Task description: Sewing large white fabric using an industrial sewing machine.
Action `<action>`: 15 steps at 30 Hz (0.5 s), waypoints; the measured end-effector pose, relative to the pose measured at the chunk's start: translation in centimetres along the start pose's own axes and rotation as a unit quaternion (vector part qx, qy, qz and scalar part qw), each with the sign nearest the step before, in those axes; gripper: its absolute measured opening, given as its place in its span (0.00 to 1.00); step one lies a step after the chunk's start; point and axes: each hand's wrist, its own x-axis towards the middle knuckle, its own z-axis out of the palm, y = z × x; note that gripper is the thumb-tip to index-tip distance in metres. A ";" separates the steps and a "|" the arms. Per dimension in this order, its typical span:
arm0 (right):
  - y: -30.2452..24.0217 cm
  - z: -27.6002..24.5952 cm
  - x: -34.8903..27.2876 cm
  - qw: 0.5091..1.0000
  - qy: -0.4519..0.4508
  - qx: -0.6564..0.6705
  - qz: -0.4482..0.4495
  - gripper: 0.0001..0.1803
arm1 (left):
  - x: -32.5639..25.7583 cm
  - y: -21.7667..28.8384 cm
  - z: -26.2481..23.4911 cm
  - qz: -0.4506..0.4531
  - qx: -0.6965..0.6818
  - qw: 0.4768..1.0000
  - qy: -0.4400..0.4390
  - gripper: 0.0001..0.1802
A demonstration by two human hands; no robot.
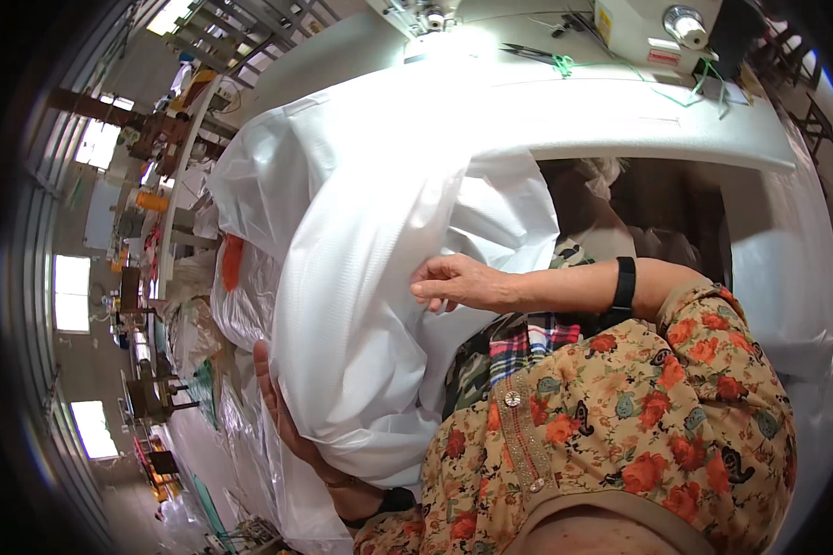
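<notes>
A large white plastic sheet (361, 277) drapes in loose folds off the sewing table (676, 134) and over my lap. My right hand (463, 282) lies over the middle of the sheet, its fingers bent and pinched together at a fold. Along the sheet's left outer side my left hand (287, 416) rests with fingers stretched out and flat, bearing against the bulging plastic. Part of that hand's palm is hidden behind the sheet. The sheet's far end runs under the bright lamp of the sewing machine (432, 17).
Dark tweezers or snips (528, 53) and green thread (563, 65) lie on the tabletop, beside the machine's body (652, 32). More clear plastic (241, 314) heaps up at the left, with an orange piece (231, 264) in it. Other workbenches and machines line the left.
</notes>
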 end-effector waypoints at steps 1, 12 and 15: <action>-0.1 0.1 0.0 1.000 0.023 0.011 0.001 0.32 | 0.1 0.0 0.1 0.002 -0.017 1.000 0.007 0.24; 2.6 -0.3 4.5 0.986 0.159 0.054 0.020 0.37 | 1.6 -1.3 -0.9 0.184 0.227 0.956 -0.032 0.27; 2.6 -0.3 5.3 0.990 0.104 0.098 0.012 0.33 | 1.7 -0.5 -1.5 0.091 0.063 0.994 0.022 0.26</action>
